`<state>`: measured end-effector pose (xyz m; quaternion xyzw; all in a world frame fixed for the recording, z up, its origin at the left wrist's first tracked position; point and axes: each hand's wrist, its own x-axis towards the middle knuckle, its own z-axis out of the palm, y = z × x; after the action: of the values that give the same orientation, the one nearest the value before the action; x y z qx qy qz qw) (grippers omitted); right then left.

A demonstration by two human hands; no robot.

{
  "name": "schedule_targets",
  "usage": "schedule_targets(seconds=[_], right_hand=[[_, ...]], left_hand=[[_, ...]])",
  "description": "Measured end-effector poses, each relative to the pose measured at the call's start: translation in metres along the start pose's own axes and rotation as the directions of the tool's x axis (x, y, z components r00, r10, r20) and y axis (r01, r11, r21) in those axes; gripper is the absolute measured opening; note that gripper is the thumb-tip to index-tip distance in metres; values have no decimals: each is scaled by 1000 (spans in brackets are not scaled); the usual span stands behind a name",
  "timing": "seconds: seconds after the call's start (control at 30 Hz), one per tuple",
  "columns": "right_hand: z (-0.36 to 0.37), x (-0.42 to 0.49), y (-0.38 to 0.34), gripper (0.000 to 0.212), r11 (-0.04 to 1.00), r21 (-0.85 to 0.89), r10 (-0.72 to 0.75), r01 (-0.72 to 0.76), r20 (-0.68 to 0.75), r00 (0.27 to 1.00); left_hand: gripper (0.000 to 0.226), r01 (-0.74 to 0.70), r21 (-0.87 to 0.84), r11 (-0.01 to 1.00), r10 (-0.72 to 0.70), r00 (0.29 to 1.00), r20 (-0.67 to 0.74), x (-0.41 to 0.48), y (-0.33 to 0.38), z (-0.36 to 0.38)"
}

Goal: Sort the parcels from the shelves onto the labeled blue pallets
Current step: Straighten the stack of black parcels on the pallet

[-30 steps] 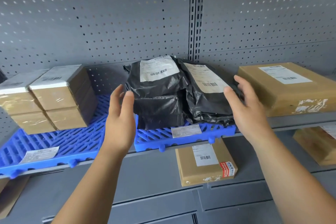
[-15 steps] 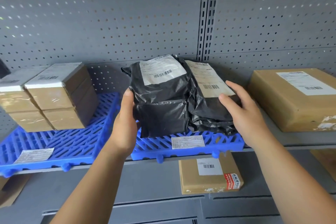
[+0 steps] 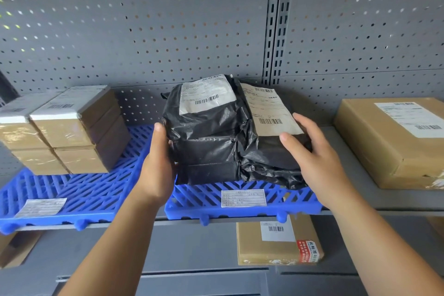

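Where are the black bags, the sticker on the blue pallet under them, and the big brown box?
black bags point(image 3: 209, 151), head view, front of the crinkled left stack.
pallet sticker point(image 3: 243, 198), head view, middle of the white paper.
big brown box point(image 3: 394, 149), head view, bare cardboard top below its label.

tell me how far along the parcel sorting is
Done: brown boxes sit stacked on the left blue pallet, and black bagged parcels lie on the middle pallet. In hand: the left hand and right hand touch that black stack's sides. Left: a large brown box on bare shelf at right and a small box on the lower shelf.
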<state>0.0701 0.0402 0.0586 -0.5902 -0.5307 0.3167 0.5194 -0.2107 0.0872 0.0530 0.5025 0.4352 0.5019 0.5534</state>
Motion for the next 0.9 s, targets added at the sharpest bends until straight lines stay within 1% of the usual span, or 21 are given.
schedule_targets(seconds=[0.03,0.07,0.1,0.13,0.2,0.33,0.53,0.7,0.77,0.83,0.9], right_hand=[[-1,-1,1,61,1000,5,-5,5,16,1000],[-1,-1,2,66,1000,-3,-13,13,34,999],[-1,-2,2,69,1000,-20,-22,23,47,999],[-1,-1,3,70,999,-41,-28,31,56,998],[-2,1,2,68,997,-66,-30,34,61,998],[-2,9,-1,63,997,-69,-21,27,81,996],[0,14,1,60,998,-52,-25,30,84,996],[-7,15,-5,61,996,-83,-15,24,117,993],[-6,13,-6,66,988,-153,-24,39,100,995],[-5,11,-9,74,959,-268,-82,96,63,995],[-4,11,-15,76,919,-358,-152,164,63,986]], left_hand=[[69,-16,35,999,16,1000,21,-2,-2,0],[62,-54,102,993,50,998,36,-3,-4,0],[53,-101,163,982,96,995,37,-5,-6,0],[50,-146,204,968,141,989,39,-6,-6,0],[56,-168,191,967,163,986,37,-4,-6,1],[48,-183,163,969,179,983,40,0,1,2],[56,-171,153,973,160,984,85,8,1,-5],[65,-167,145,975,149,981,125,10,5,-11],[78,-191,148,970,174,978,118,9,7,-13],[94,-264,212,941,254,965,73,8,14,-10],[98,-332,273,903,339,941,23,7,27,-4]])
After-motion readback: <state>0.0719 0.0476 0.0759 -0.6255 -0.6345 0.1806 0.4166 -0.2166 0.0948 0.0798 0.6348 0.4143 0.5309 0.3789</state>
